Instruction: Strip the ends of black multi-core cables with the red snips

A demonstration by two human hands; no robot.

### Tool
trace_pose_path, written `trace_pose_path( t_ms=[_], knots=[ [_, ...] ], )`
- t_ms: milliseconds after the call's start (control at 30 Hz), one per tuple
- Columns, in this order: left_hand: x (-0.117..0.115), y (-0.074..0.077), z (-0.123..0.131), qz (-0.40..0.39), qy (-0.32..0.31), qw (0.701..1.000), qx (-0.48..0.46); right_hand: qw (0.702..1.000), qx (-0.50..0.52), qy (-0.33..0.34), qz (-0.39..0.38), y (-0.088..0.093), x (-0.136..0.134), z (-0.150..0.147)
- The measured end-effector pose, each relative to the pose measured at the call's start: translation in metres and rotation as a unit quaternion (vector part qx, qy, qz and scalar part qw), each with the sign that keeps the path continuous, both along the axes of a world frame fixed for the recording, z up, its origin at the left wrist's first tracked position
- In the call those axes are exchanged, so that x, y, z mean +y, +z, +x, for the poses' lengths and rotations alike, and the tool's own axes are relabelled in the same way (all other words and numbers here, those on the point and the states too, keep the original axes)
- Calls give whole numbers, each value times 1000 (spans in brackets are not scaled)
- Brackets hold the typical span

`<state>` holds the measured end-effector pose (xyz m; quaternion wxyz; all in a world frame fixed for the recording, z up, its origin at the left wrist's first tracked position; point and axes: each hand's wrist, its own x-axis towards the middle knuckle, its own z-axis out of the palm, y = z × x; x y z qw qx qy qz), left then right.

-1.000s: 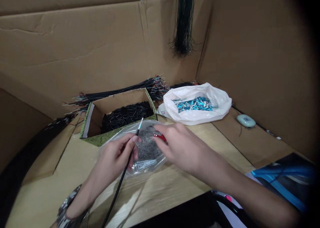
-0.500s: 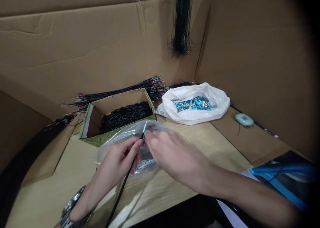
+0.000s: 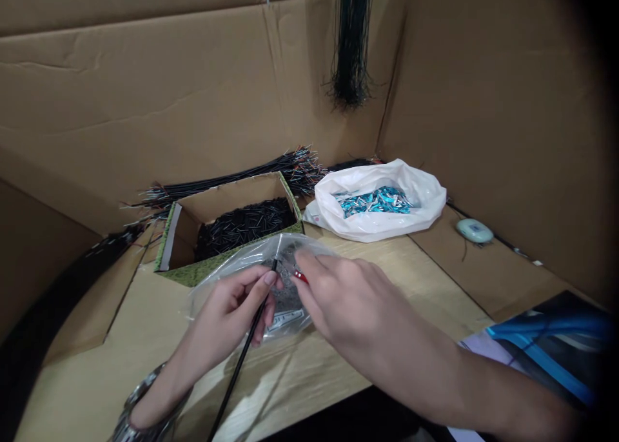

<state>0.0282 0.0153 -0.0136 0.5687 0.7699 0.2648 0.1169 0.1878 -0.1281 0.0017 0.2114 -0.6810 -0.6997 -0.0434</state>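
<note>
My left hand is closed around a black cable, pinching it close to its upper end between thumb and fingers. The cable slants down to the lower edge of the view. Just right of the cable's end, my right hand has its fingers closed on a small red tool with some metal showing; most of it is hidden in the hand. Beneath both hands lies a clear plastic bag with grey bits and a printed label inside.
Behind the hands stands a green-edged box of short black pieces. A white bag holds blue and silver bits. Bundled cables lie along the cardboard wall. A pale green oval object sits at right; dark wires hang above.
My right hand has shifted slightly right, away from the cable's end, and the red tool now shows. The pale blue-white tip seen at the cable's end earlier no longer shows clearly.
</note>
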Motion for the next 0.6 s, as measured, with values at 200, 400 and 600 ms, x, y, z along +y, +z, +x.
trace_pose_path(
  t_ms=[200,400,600],
  knots=[
    [-5,-2,0,7,-12,1000,1,996,-47,26,66,-16,-1,-5],
    [-2,1,-2,-33,-22,999,-16,999,-3,32,-3,-15,16,0],
    [3,7,-6,-100,-38,993,-41,971,226,15,-77,-17,-28,7]
  ],
)
